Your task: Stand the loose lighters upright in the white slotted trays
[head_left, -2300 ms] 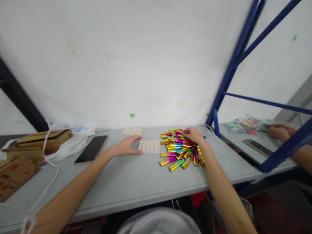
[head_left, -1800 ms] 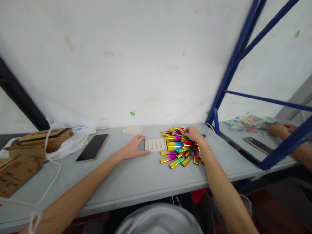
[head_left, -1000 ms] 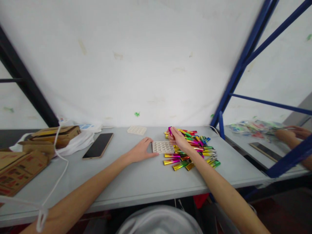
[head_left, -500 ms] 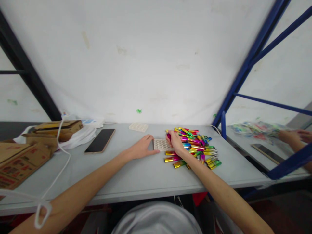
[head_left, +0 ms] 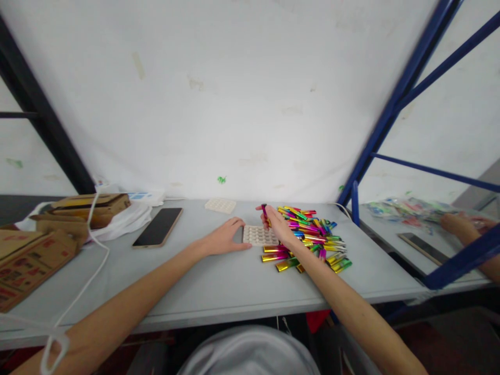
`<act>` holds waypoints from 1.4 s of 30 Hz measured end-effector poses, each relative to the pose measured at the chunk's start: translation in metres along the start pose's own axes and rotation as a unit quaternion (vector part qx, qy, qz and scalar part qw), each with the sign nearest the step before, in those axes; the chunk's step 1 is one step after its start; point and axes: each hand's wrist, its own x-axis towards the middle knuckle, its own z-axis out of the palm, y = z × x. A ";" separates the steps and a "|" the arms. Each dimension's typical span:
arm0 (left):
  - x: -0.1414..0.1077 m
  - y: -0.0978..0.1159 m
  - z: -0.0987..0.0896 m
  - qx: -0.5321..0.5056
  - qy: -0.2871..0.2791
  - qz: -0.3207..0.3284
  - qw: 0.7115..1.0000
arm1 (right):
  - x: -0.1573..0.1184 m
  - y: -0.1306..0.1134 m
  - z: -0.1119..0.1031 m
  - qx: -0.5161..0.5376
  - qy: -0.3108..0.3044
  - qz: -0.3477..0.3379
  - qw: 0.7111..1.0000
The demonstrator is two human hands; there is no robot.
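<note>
A pale tray with rows of small hollows [head_left: 258, 236] lies on the grey table. My left hand [head_left: 226, 237] rests at its left edge, thumb and fingers spread apart, holding nothing. Over the tray's right side, my right hand [head_left: 276, 225] pinches a shiny purple tube [head_left: 264, 211], which stands roughly upright. Beside and partly under my right forearm is a loose pile of metallic tubes [head_left: 312, 234] in gold, pink, green and blue. A second pale tray [head_left: 221, 205] lies farther back near the wall.
A phone [head_left: 158, 227] lies to the left. Cardboard boxes [head_left: 42, 260], white plastic and a white cable [head_left: 99, 265] fill the far left. Blue metal bars [head_left: 385, 125] rise on the right; beyond them are another phone [head_left: 424, 248], plastic bags and another person's hands.
The purple tube in my right hand has come up into clearer view and stands more upright. My left hand stays at the tray's left edge. The whole view has shifted slightly.
</note>
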 end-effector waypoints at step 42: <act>0.008 -0.021 -0.013 0.058 0.025 -0.030 0.998 | 0.040 0.028 -0.113 -0.491 -0.019 -0.105 0.864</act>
